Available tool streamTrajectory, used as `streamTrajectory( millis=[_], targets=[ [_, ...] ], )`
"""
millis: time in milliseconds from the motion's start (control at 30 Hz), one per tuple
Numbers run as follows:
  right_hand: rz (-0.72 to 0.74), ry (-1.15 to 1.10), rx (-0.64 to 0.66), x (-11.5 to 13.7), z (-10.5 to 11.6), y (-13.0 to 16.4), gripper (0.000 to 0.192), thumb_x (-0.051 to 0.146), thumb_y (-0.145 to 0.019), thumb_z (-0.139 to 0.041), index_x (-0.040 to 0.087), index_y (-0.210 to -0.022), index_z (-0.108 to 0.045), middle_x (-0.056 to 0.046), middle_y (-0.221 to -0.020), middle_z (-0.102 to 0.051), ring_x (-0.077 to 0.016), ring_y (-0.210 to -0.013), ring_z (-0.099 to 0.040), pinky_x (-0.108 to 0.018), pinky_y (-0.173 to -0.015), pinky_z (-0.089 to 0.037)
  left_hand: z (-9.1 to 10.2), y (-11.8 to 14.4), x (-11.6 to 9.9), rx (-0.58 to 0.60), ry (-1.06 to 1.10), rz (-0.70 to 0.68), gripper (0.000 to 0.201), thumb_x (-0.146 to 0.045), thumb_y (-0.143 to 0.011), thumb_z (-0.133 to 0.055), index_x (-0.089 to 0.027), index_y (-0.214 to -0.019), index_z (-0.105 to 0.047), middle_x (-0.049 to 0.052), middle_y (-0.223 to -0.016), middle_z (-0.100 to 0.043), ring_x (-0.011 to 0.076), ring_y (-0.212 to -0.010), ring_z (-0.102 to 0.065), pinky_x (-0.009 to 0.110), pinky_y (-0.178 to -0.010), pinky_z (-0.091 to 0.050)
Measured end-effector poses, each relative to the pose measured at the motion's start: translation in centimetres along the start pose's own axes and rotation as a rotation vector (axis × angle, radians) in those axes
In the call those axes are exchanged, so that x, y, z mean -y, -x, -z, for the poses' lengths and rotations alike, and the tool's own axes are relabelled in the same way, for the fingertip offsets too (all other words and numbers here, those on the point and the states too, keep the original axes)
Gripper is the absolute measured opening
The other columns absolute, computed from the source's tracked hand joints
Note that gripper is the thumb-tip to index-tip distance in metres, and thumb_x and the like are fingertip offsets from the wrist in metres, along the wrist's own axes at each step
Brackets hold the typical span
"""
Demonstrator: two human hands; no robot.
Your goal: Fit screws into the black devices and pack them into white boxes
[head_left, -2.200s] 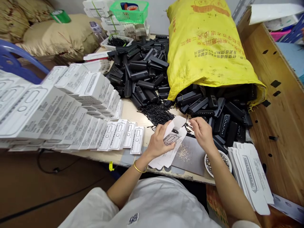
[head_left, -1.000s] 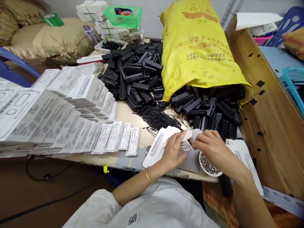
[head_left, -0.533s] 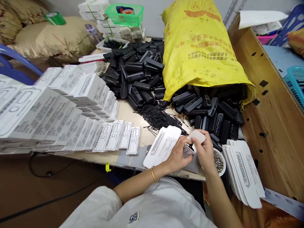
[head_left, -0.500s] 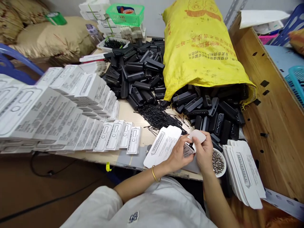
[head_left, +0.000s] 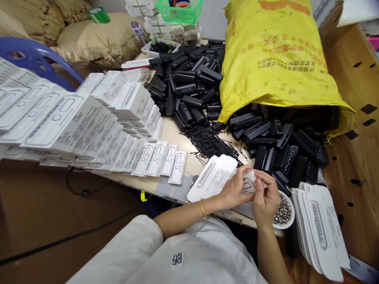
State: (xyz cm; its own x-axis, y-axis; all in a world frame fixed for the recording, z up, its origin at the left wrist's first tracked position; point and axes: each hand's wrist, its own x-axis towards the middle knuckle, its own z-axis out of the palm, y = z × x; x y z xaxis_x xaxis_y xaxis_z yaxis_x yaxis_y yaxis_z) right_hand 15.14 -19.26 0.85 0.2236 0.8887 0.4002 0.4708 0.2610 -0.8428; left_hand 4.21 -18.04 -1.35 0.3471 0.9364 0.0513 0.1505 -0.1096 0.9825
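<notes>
in the head view, the person's left hand (head_left: 235, 192) is closed around a small printed white box (head_left: 248, 184), gripping it by its body. the right hand (head_left: 266, 197) is closed on the other end of the same box, thumb and fingers pinching it. the box is held up between the two hands, above the near edge of the table (head_left: 171, 134), tilted, with much of it hidden by the fingers. a gold bangle (head_left: 203, 208) circles the left wrist.

just beside the left hand, a flat white carton (head_left: 211, 179) lies on the table, partly covered by that hand. near the right hand is a white bowl (head_left: 292, 219) filled with small shiny metal pieces (head_left: 282, 210), and to the right of it a stack of flat cartons (head_left: 319, 228). beyond the hands are a heap of thin black sticks (head_left: 210, 141) and a larger pile of black oblong pieces (head_left: 185, 88). a yellow sack (head_left: 278, 59) lies with its mouth toward the person, more black pieces in and before the opening. to the left, printed white boxes (head_left: 91, 126) are stacked in rows, well apart from the hands. a green basket (head_left: 179, 16) sits at the back.
</notes>
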Motion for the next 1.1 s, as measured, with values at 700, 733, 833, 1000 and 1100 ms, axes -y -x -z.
streamTrajectory(
  millis=[700,733,833,1000,1100],
  targets=[
    [0.167,0.086,-0.009,0.0,0.0,1.0,0.023,0.017,-0.091,-0.05,0.021,-0.107,-0.066,-0.009,-0.11,-0.071,-0.0231,-0.107,-0.065,-0.045,-0.092,-0.052,-0.1,0.0,0.1,0.012,-0.026,-0.014,0.06,-0.032,-0.082,-0.062,-0.019,-0.128,-0.026,0.017,-0.13,-0.048,0.0279,-0.12,-0.053,0.047,-0.101,-0.045],
    [0.216,0.078,0.008,-0.2,0.0,1.2,0.025,0.017,-0.092,-0.049,0.022,-0.109,-0.066,-0.01,-0.113,-0.07,-0.0241,-0.111,-0.064,-0.048,-0.094,-0.051,-0.2,0.0,0.1,0.012,-0.023,-0.024,0.06,-0.033,-0.082,-0.062,-0.018,-0.128,-0.026,0.017,-0.13,-0.048,0.0282,-0.121,-0.052,0.047,-0.101,-0.045],
    [0.191,0.033,0.062,-0.9,-0.1,1.8,0.026,0.02,-0.093,-0.046,0.023,-0.111,-0.065,-0.011,-0.12,-0.067,-0.025,-0.117,-0.06,-0.051,-0.097,-0.048,-0.1,-0.2,-0.7,0.003,-0.054,-0.011,0.06,-0.032,-0.08,-0.063,-0.017,-0.127,-0.03,0.017,-0.127,-0.05,0.0278,-0.115,-0.056,0.045,-0.097,-0.048],
    [-0.149,-0.201,0.055,-2.2,0.5,2.1,0.034,0.036,-0.095,-0.043,0.021,-0.123,-0.055,-0.015,-0.132,-0.059,-0.0235,-0.111,-0.064,-0.045,-0.087,-0.055,6.1,0.5,-2.2,-0.159,-0.392,0.117,0.05,-0.029,-0.076,-0.066,-0.019,-0.121,-0.045,0.009,-0.111,-0.056,0.0241,-0.096,-0.06,0.039,-0.085,-0.052],
    [-0.32,-0.23,-0.028,-3.1,1.4,1.8,0.034,0.042,-0.091,-0.051,0.019,-0.115,-0.058,-0.012,-0.111,-0.069,-0.0201,-0.089,-0.069,-0.041,-0.079,-0.056,13.0,2.3,-1.6,-0.402,-0.701,0.327,0.044,-0.033,-0.077,-0.065,-0.016,-0.116,-0.053,0.01,-0.107,-0.052,0.0266,-0.095,-0.059,0.042,-0.085,-0.052]
  ],
)
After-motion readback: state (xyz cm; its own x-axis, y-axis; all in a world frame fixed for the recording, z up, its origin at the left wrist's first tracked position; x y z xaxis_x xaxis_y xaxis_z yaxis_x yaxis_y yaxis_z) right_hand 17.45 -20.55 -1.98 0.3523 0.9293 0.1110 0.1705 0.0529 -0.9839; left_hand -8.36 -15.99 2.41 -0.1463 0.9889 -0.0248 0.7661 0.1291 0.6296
